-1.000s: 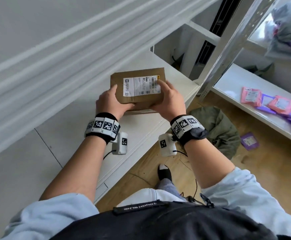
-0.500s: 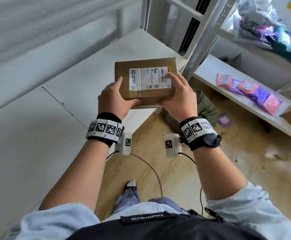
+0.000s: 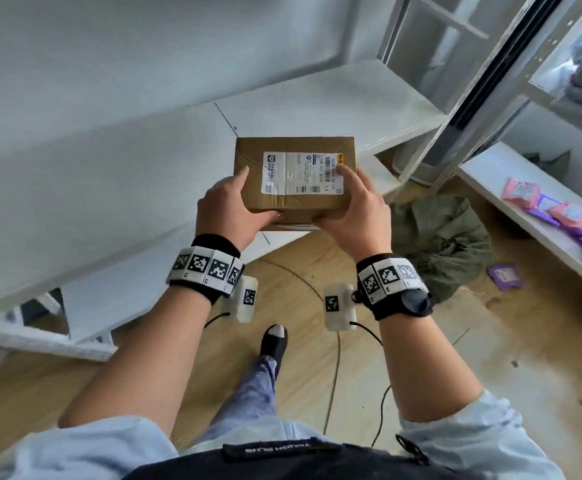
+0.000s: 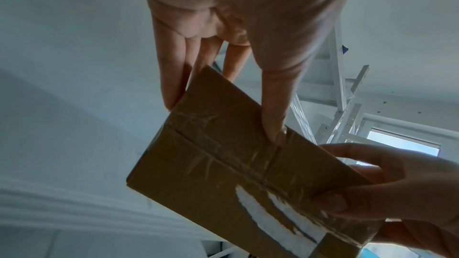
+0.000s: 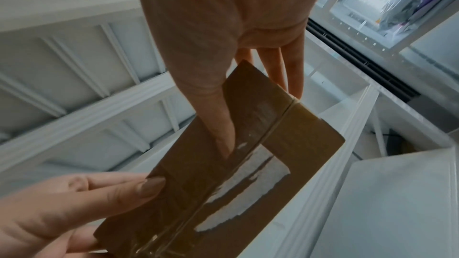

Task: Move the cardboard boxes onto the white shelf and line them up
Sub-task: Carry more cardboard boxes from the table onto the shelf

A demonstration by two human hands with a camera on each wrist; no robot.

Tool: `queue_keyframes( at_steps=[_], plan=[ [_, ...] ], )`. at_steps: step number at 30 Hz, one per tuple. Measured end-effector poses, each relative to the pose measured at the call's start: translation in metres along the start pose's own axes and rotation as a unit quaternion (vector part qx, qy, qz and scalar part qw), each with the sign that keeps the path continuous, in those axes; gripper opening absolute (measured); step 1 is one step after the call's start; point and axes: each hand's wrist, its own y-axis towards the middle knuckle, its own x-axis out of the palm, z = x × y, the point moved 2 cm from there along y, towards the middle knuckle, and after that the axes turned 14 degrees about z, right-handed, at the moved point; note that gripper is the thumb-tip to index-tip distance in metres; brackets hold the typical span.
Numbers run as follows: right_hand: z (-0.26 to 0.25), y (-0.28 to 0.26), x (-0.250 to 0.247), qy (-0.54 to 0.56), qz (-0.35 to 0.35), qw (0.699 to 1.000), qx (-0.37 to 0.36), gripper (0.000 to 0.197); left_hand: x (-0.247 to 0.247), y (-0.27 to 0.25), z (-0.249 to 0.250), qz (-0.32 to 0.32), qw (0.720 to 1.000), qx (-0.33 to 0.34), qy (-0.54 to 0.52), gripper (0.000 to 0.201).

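A taped brown cardboard box (image 3: 294, 178) with a white shipping label on top is held in the air between both hands, over the front edge of the white shelf (image 3: 317, 105). My left hand (image 3: 230, 213) grips its left side, thumb on top and fingers underneath. My right hand (image 3: 355, 209) grips the right side the same way. In the left wrist view the box (image 4: 223, 164) shows its taped side, with the left hand (image 4: 223, 89) pinching it. In the right wrist view the box (image 5: 223, 183) is pinched by the right hand (image 5: 248, 105).
A second white shelf (image 3: 490, 181) at the right carries pink and purple packets (image 3: 559, 213). A grey-green sack (image 3: 438, 237) and a purple packet (image 3: 504, 277) lie on the wooden floor. Metal uprights (image 3: 473, 98) stand between the shelves. My foot (image 3: 274, 341) is below.
Both hands have lifted the box off the white shelf and drawn it back toward my body; I have stepped back, so more floor shows.
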Motion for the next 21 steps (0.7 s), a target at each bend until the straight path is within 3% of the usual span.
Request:
queue_keyframes(
  at_steps=[9,21],
  plan=[
    [-0.125,-0.091,0.016,0.068,-0.075,0.992,-0.08,0.091,-0.142,-0.084,-0.085,0.08,0.992,-0.084,0.043,0.098],
    [-0.328,-0.214,0.113,0.071,-0.146,0.968,-0.191,0.09,-0.307,-0.146,-0.268,0.122,0.968,-0.2,0.089,0.104]
  ],
)
